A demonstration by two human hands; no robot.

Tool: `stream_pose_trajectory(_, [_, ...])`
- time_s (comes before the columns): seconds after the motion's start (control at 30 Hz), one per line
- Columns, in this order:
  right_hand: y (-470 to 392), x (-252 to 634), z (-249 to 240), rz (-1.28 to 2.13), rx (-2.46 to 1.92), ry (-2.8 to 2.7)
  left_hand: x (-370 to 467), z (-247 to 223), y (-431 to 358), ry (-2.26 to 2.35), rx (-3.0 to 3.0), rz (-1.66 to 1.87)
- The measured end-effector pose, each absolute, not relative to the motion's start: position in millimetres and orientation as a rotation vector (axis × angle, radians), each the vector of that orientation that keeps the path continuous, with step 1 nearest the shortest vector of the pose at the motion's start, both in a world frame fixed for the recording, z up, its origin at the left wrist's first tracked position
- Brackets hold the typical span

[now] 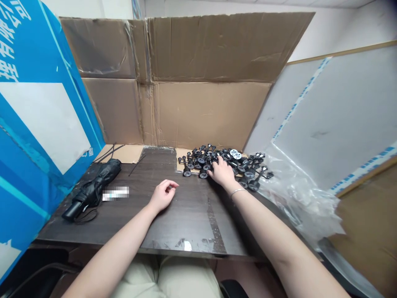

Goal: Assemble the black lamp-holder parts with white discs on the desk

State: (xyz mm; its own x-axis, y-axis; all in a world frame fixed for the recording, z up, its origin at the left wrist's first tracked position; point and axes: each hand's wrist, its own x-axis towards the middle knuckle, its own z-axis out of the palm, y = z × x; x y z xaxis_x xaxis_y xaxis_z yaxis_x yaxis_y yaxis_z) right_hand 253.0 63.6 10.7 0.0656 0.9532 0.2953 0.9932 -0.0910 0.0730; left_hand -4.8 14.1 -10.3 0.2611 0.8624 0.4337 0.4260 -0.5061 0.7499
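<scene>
A heap of small black parts (pixel 203 174), each with a round, cup-like base and a thin stem with a small head, lies at the back right of the dark table. My right hand (pixel 221 171) reaches onto this heap with thumb and fingers apart. Its fingertips touch the parts, and no part shows lifted in it. My left hand (pixel 163 195) rests near the middle of the table, in front and to the left of the heap. Its fingers are curled in towards the thumb, and nothing shows between them. Two white round discs (pixel 236 154) with holes lie on the heap.
A folded black umbrella (pixel 93 188) lies on the left, with thin black rods (pixel 110 154) behind it. Cardboard (pixel 211 111) stands along the back. A blue panel (pixel 71 107) walls the left side. Clear plastic sheeting (pixel 297 203) hangs over the right edge of the table (pixel 186 219).
</scene>
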Motion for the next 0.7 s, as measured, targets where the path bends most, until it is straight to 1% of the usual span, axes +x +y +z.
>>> stream_pose_trajectory(0.13, [65.0, 267.1, 16.4, -0.377, -2.122, -1.862, -4.6, -8.9, 13.1, 1.170, 2.042, 1.161])
stream_pose_trajectory(0.27, [73.1, 295.9, 21.9, -0.397, -2.185, -1.605, -4.0, -7.7, 12.2, 1.173, 2.047, 1.158])
stream_pose_trajectory(0.43, [91.4, 330.5, 21.2, -0.120, -2.365, -1.578, -3.9, -6.2, 10.8, 1.178, 2.039, 1.135])
stream_pose_trajectory(0.5, [95.2, 336.5, 20.0, -0.065, -2.398, -1.593, -4.3, -5.5, 10.3, 1.186, 2.033, 1.137])
stream_pose_trajectory(0.7, [89.4, 345.8, 19.0, -0.209, -2.483, -1.424, -4.4, -4.2, 9.0, 1.172, 2.037, 1.132])
